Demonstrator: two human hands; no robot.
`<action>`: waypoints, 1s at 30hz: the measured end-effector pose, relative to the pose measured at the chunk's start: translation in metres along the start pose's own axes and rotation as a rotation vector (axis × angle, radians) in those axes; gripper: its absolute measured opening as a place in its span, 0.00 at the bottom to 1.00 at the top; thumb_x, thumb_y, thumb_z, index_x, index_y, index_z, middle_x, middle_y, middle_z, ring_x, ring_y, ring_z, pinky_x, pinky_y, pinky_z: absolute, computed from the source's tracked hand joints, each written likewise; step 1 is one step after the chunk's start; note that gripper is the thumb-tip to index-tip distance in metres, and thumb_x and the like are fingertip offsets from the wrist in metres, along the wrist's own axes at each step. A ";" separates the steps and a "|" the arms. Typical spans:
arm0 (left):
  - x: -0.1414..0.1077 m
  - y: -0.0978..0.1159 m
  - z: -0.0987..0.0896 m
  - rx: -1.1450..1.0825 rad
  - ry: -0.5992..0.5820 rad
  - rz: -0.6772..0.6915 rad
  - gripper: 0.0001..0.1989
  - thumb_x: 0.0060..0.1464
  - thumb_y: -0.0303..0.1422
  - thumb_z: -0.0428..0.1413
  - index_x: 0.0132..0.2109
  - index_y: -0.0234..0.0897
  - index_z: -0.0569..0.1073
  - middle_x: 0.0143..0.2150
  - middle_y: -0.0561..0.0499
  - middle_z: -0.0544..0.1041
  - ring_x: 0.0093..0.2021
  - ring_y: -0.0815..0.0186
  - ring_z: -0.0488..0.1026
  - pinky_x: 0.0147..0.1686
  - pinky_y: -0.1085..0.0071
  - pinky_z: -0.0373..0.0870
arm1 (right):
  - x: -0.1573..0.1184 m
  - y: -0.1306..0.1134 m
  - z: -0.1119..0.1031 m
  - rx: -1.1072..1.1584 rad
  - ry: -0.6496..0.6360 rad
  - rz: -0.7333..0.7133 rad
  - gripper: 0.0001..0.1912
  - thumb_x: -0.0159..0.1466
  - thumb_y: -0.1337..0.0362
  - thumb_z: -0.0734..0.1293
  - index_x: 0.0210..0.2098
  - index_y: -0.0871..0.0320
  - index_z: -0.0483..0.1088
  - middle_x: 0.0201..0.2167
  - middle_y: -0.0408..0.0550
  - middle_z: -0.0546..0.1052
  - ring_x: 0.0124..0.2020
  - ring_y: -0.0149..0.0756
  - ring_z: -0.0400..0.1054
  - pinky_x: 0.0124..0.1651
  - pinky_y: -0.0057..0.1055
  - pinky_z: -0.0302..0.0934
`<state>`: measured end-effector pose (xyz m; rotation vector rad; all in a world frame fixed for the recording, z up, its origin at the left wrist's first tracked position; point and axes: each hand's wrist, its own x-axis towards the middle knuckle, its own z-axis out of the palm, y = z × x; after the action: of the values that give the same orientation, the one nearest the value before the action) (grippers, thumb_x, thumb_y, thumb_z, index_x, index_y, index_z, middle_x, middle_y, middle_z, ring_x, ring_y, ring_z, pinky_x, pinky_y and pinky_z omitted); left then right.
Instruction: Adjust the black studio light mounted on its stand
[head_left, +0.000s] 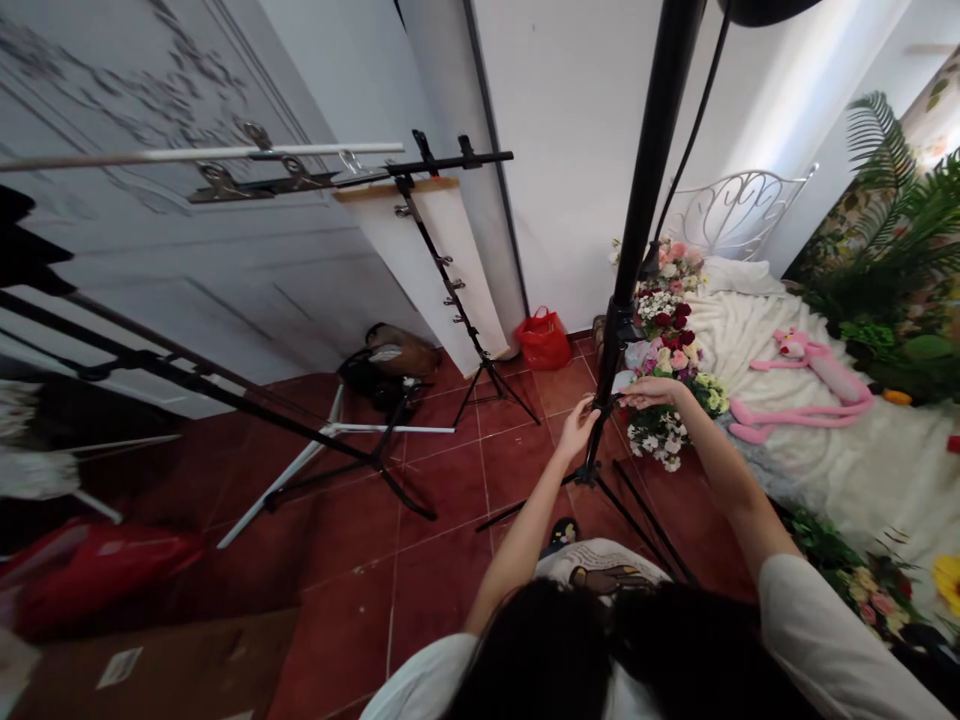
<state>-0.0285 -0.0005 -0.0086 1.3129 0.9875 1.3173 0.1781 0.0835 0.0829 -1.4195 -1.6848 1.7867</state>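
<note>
A tall black light stand [643, 180] rises in front of me, with its tripod legs spread on the floor. Around its lower section, my left hand [577, 428] is closed against the pole from the left. My right hand [651, 392] reaches in from the right, fingers pinched at a dark fitting on the same pole; the exact grip is too small to make out. A small pale piece [622, 381] shows just above the right fingertips. A black cable [697, 125] hangs beside the pole. Bunches of flowers [667, 350] stand right behind my right hand.
To the right lies a bed with a white cover [731, 310] and a pink plush toy [825, 375]. A red bag [544, 338] sits by the wall. Further left are a backdrop stand [439, 255], another black stand [247, 407] and a cardboard box [187, 665].
</note>
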 end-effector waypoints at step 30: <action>0.000 -0.011 0.001 0.028 0.046 -0.032 0.23 0.53 0.46 0.55 0.52 0.38 0.70 0.54 0.44 0.74 0.53 0.61 0.72 0.57 0.59 0.65 | -0.028 0.030 0.033 -0.119 0.470 -0.515 0.18 0.53 0.57 0.67 0.42 0.57 0.69 0.45 0.52 0.75 0.49 0.40 0.69 0.52 0.37 0.62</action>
<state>-0.0263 0.0013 -0.0194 1.2881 1.0580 1.3183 0.1769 0.0350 0.0624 -1.1807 -1.7070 1.0035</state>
